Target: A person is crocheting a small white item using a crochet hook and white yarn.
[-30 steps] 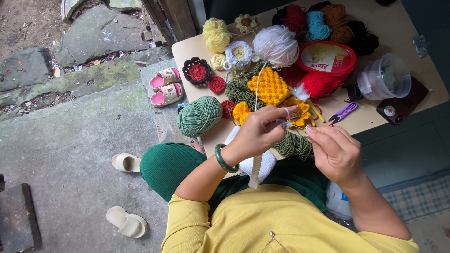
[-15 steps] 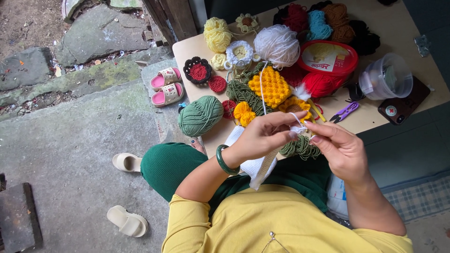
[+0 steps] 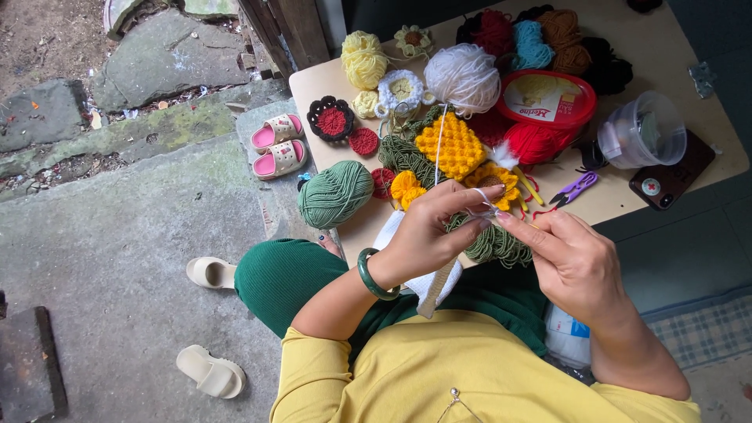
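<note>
Cluttered with yarn, the table (image 3: 689, 168) fills my view. Just below the yellow crochet square (image 3: 458, 145), my left hand (image 3: 431, 231) pinches white yarn (image 3: 439, 145); my right hand (image 3: 576, 262) pinches the work too.

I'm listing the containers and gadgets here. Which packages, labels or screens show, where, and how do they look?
Round red tub with yellow-and-white printed lid: table's far side, beside white yarn.
Clear plastic tub: right of it, on its side.
Dark phone with round sticker: table's right edge, lying flat.
White packet with blue print: under right forearm.
</note>
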